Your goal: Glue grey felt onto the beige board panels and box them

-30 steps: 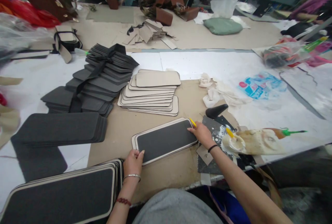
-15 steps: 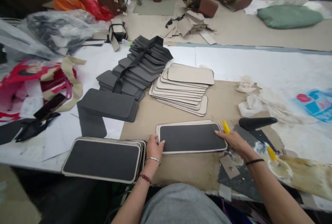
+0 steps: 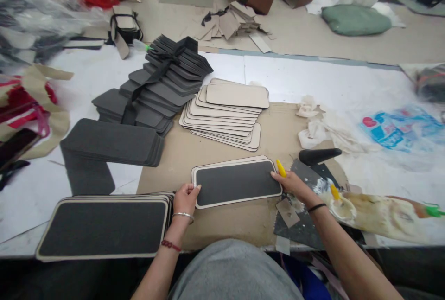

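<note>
1. Left hand (image 3: 186, 198) grips the near-left end of the black-faced panel (image 3: 238, 182), thumb on top and fingers curled at the edge; the wrist, with a silver bangle (image 3: 183, 215) and a red cord (image 3: 171, 245), rises straight from the lap.
2. Right hand (image 3: 292, 183) rests at the panel's right end, fingertips on its beige rim; it clasps a yellow tool (image 3: 280, 168) whose tip sticks up past the fingers; the forearm reaches in from the lower right, with a black band (image 3: 315, 207) at the wrist.
3. Between both hands, the panel lies flat on the brown cardboard (image 3: 222, 226), directly ahead of the body.
4. Just left of the left hand sits a stack of like panels (image 3: 104, 228); farther back lie beige boards (image 3: 225, 112) and dark pads (image 3: 114, 142).
</note>
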`<state>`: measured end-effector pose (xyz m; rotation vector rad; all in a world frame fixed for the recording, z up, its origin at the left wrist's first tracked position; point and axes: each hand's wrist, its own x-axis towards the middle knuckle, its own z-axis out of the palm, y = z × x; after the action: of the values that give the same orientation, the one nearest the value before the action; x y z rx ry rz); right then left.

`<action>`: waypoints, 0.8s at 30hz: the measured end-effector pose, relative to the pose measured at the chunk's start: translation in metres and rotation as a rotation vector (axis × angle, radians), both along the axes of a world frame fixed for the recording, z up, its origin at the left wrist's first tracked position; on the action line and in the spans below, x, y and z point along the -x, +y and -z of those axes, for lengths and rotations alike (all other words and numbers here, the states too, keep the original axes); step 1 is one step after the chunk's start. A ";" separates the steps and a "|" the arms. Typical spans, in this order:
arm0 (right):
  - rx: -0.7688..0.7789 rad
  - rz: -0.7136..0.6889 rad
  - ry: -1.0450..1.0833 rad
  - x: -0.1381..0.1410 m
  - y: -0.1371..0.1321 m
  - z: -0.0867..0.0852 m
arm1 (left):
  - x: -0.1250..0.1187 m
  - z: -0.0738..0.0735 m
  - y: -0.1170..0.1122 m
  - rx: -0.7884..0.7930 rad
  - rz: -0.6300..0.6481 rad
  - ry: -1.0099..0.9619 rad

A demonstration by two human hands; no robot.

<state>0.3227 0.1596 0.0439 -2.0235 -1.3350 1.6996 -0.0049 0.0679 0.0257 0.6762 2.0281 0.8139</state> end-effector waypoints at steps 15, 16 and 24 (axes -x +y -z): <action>-0.125 0.001 -0.142 0.001 0.000 0.009 | 0.003 0.004 -0.001 0.021 -0.055 -0.043; -0.126 -0.003 -0.146 0.001 0.000 0.009 | 0.002 0.004 -0.001 0.019 -0.050 -0.041; -0.131 0.040 -0.081 0.002 -0.002 0.005 | -0.002 -0.001 0.000 -0.010 -0.083 -0.095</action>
<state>0.3209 0.1576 0.0387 -2.0503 -1.3823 1.4863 -0.0033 0.0681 0.0268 0.5508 1.9778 0.8883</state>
